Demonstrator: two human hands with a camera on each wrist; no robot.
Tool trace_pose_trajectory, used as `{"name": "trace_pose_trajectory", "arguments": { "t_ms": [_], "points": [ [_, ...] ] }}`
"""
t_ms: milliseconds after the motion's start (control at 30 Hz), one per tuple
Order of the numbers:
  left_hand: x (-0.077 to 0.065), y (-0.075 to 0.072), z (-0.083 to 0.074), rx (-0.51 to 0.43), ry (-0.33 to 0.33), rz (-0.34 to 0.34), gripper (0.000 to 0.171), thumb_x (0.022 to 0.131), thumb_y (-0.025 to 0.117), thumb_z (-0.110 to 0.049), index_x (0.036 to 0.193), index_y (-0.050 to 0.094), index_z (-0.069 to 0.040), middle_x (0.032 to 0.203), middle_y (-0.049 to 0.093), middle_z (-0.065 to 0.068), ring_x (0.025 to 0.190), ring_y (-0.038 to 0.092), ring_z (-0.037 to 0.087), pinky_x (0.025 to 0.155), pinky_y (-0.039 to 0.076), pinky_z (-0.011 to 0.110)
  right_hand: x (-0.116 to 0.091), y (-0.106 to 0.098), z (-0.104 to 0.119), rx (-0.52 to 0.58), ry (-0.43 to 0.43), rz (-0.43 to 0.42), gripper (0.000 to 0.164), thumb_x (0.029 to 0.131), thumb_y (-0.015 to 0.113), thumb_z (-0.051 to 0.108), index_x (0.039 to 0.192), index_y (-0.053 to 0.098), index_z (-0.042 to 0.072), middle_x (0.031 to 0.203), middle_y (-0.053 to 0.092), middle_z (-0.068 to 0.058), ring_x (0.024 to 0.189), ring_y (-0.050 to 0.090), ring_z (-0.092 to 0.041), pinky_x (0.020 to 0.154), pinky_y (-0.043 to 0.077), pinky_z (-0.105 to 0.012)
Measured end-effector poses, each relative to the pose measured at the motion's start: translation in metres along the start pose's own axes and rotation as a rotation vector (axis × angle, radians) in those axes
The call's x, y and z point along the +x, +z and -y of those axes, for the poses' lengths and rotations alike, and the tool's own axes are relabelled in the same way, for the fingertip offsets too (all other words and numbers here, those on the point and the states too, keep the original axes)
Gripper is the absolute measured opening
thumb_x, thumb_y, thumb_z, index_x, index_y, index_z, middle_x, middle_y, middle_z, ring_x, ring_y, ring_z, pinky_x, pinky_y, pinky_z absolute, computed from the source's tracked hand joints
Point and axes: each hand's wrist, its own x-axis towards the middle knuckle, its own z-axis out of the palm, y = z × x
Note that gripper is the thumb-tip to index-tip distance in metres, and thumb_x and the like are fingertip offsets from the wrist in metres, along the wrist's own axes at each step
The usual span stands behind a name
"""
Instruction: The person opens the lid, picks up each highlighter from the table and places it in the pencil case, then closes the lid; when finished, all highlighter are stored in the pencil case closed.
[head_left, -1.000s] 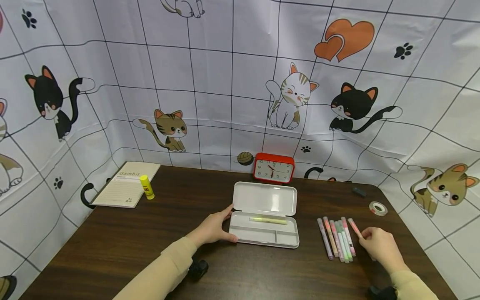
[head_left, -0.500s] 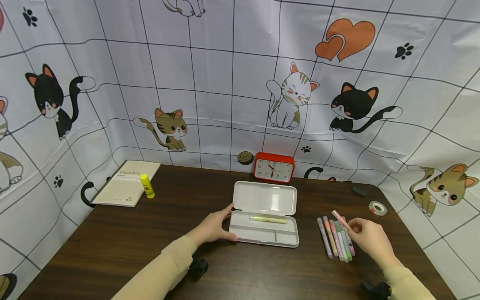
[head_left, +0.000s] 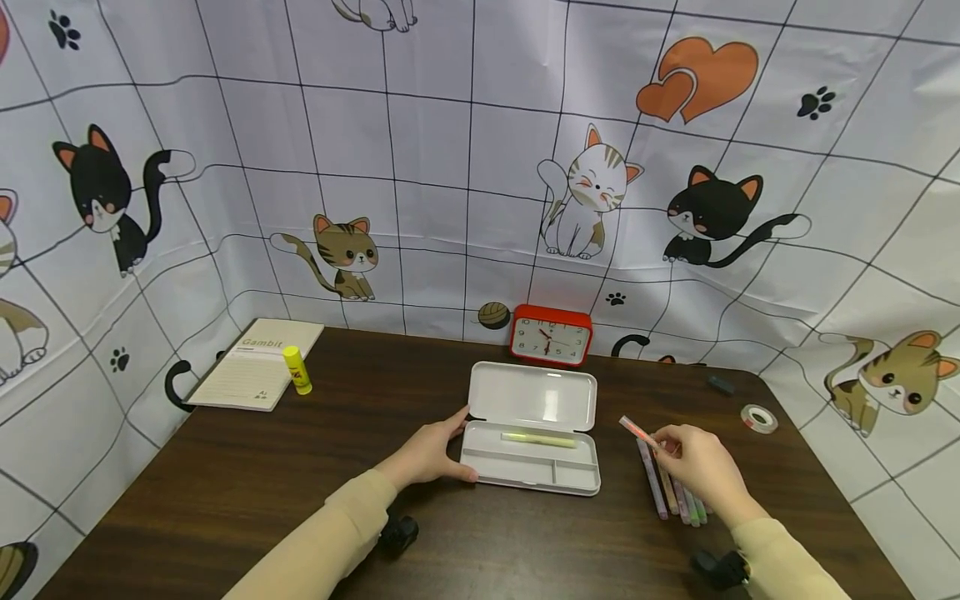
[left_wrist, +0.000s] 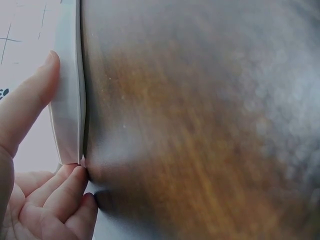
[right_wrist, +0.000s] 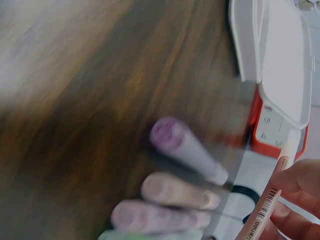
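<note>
An open white pencil case (head_left: 528,468) lies on the table, its lid (head_left: 532,396) tipped back and a yellow-green marker (head_left: 538,439) in its rear compartment. My left hand (head_left: 426,454) grips the case's left end. In the left wrist view the thumb (left_wrist: 42,82) lies along one side of the case and the fingertips (left_wrist: 75,175) meet its corner. Between thumb and fingers, my right hand (head_left: 701,467) pinches a pink-orange marker (head_left: 637,431), raised and slanting toward the case. Below that hand several pastel markers (head_left: 651,479) lie side by side, partly hidden by it.
A red clock (head_left: 551,335) stands behind the case. At the right lie a roll of tape (head_left: 759,418) and a small dark block (head_left: 721,385). Back left, a notepad (head_left: 251,367) lies with a yellow glue stick (head_left: 297,370) at its edge. A cat-print sheet hangs behind the table.
My right hand has lifted the pink-orange marker from the right of the row and carried it left over the other markers toward the case. The left hand stays on the case.
</note>
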Motion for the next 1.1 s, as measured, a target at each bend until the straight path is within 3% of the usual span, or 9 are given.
{"name": "trace_pose_trajectory", "arguments": {
  "t_ms": [600, 1100],
  "points": [
    [-0.001, -0.001, 0.003, -0.008, 0.0, 0.003, 0.11, 0.068, 0.085, -0.038, 0.151, 0.021, -0.003, 0.142, 0.047, 0.017, 0.129, 0.048, 0.028, 0.106, 0.036, 0.046, 0.025, 0.018, 0.056, 0.008, -0.159, -0.001, 0.009, 0.079, 0.071, 0.007, 0.087, 0.072, 0.012, 0.069, 0.051, 0.006, 0.061, 0.043, -0.008, 0.054, 0.037, -0.025],
    [-0.003, -0.002, -0.004, -0.004, 0.001, 0.005, 0.109, 0.069, 0.085, -0.037, 0.151, 0.021, -0.003, 0.141, 0.047, 0.018, 0.129, 0.048, 0.028, 0.106, 0.036, 0.046, 0.036, 0.045, 0.089, -0.018, -0.25, 0.041, 0.008, 0.078, 0.075, 0.009, 0.082, 0.073, 0.015, 0.07, 0.056, 0.008, 0.064, 0.05, -0.006, 0.056, 0.042, -0.024]
  ]
}}
